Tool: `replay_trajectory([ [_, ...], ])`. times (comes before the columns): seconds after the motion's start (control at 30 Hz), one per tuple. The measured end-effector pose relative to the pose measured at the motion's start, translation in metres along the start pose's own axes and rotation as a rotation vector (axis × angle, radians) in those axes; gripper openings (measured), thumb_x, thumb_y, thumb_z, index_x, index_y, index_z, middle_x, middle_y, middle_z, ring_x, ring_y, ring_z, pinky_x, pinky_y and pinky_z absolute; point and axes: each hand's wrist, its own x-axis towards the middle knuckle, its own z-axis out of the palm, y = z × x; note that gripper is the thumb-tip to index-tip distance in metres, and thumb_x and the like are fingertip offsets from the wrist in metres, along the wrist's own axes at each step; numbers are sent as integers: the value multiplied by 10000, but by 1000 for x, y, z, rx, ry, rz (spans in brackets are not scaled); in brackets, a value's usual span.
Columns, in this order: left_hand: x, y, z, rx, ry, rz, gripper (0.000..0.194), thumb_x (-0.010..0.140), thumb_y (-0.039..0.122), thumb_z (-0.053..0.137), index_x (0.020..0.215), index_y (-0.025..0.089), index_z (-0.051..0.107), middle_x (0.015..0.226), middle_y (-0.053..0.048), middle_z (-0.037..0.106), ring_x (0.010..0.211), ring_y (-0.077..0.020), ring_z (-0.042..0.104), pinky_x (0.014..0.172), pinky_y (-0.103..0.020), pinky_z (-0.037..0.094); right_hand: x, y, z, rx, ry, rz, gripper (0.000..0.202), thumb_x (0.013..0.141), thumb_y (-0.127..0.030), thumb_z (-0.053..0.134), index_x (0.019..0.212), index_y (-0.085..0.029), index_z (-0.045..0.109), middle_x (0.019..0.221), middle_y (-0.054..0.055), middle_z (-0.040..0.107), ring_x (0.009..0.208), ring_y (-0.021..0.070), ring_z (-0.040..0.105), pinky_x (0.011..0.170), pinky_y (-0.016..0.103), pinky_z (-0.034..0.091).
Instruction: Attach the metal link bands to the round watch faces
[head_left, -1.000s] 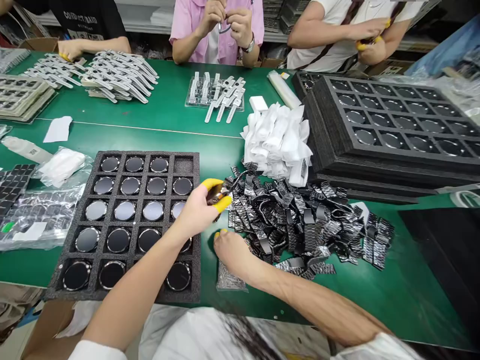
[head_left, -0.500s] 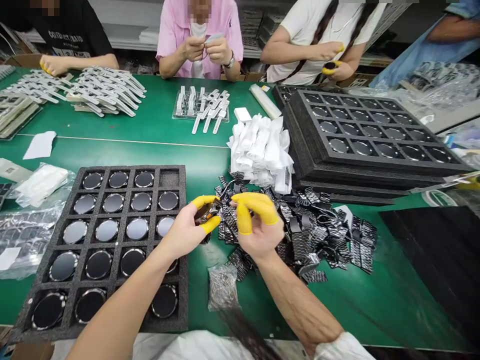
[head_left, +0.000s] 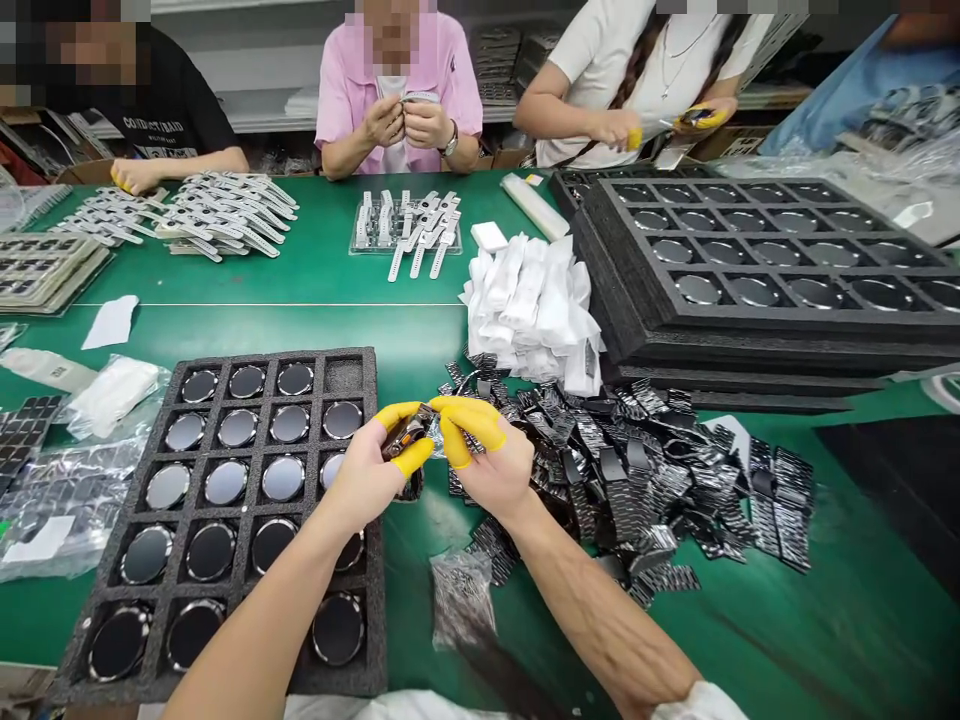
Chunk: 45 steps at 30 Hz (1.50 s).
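Observation:
Yellow finger covers are on both of my hands. My left hand [head_left: 382, 455] is closed around a dark watch case [head_left: 406, 438] with an orange detail on its side. The pinched fingers of my right hand [head_left: 484, 445] meet the case at its right end; what they hold is too small to tell. Left of my hands lies a black foam tray [head_left: 380, 600] of round watch faces [head_left: 226, 481], its top right compartment without one. A heap of black metal link straps [head_left: 622, 470] spreads to the right. Below my hands is a clear bag of small metal pins [head_left: 463, 600].
White wrapped packets [head_left: 529, 310] are piled behind the straps. Stacked foam trays [head_left: 637, 330] of watch faces stand at the back right. Plastic bags [head_left: 75, 490] lie at the left. Several people work across the green table [head_left: 300, 325], near white straps [head_left: 225, 215].
My right hand has moved left, closing the gap to the watch case in my left hand. The camera view has shifted slightly. Across the table, people's hands have moved.

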Motion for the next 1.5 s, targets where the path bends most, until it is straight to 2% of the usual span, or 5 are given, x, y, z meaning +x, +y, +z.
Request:
replay_trajectory([
  [0.37,0,-3,-2,-57,4,-87,571,683,356,937,1201,195,758,732,20,612,735,-167,592,685,-290,523,1,-4,-2,107,-84,228,142,994,-195,664,1013,-245,796,1018,84,802,940,203,771,832,344,666],
  [0.6,-4,2,-7,-114,-98,-169,545,707,429,911,1167,173,768,698,39,568,510,-55,349,476,-225,294,7,4,-5,812,-231,883,339,892,-438,835,1162,-260,735,1137,60,744,887,168,707,644,247,603],
  [1.2,-6,14,-7,-281,-153,-249,528,625,521,949,834,144,645,659,41,566,410,4,283,425,-194,123,8,4,0,904,-351,798,392,847,-577,845,951,-226,703,1160,80,700,883,187,697,775,343,627],
  [1.37,0,7,-12,-372,65,-54,487,740,461,881,1087,186,676,653,71,539,468,-53,345,468,-208,350,7,-9,8,944,-41,872,419,910,-640,756,954,-257,591,973,50,738,991,240,712,986,459,580],
  [1.5,6,-1,-22,141,149,293,277,884,238,717,1156,218,769,1207,-87,721,947,-173,675,912,-345,581,1,-23,16,1181,-185,993,489,924,-722,678,908,-262,513,655,-27,627,646,215,641,799,441,594],
])
